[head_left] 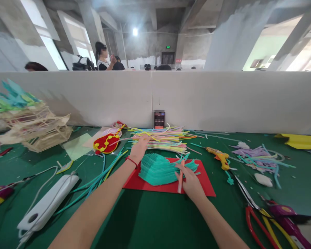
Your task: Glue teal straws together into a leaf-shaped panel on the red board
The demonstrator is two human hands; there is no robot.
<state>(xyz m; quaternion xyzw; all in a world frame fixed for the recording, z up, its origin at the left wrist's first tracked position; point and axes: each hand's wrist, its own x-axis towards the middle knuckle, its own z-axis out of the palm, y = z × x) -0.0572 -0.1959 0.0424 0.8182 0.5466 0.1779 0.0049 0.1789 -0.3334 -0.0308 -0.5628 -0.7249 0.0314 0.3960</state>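
Note:
My left hand reaches to the near left part of a pile of pastel pipe cleaners. Its fingertips are too small and partly hidden to show whether they grip one. Closed around a slim orange-pink stick, my right hand rests over the right part of a teal leaf-shaped piece. That piece, built of pipe cleaners laid side by side, lies on a red sheet. Loose teal ends stick out beyond my right fingers.
Left: a white power strip, teal pipe cleaners, a red-and-yellow piece and a stick-built model. Right: a yellow glue gun, scissors, purple pipe cleaners and a purple-handled tool. A white partition stands behind.

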